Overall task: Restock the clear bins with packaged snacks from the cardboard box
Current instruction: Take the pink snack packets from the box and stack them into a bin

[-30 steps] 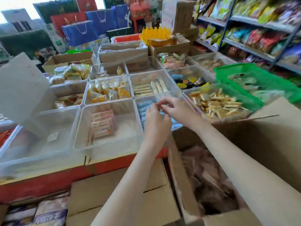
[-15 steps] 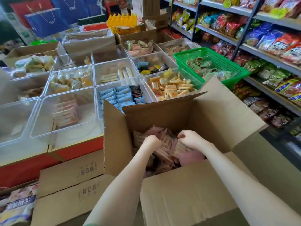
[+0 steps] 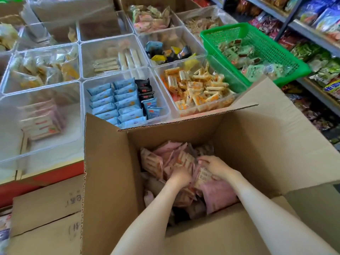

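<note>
1. A large open cardboard box point(image 3: 239, 135) fills the lower part of the view. Its near wall and right flap are cut off by the frame edges.
2. Inside the box lies a loose heap of pink snack packets point(image 3: 219, 196). Their print is too blurred to read, and the deeper layers are lost in shadow.
3. The left hand point(image 3: 181, 176) reaches down into the middle of the box. Its fingers are sunk among the packets and blurred, so it is not possible to tell whether they grip anything.
4. The right hand point(image 3: 214, 167) sits just right of the left, also inside the box, back upward. Its fingers are curled over a bunch of pink packets and hold them.
5. Both forearms enter the box from its near side, bare and angled inward.
6. Just beyond the box's far flap stand clear bins. One holds neat rows of blue packets point(image 3: 114, 102) and another holds orange stick snacks point(image 3: 195, 87).
7. Beyond the box's left flap, a clear bin point(image 3: 46, 144) holds only a few pink packets.
8. Beyond the box's far right corner sits a green mesh basket point(image 3: 257, 34), with store shelves point(image 3: 312, 35) behind it, cut off at the frame edge.
</note>
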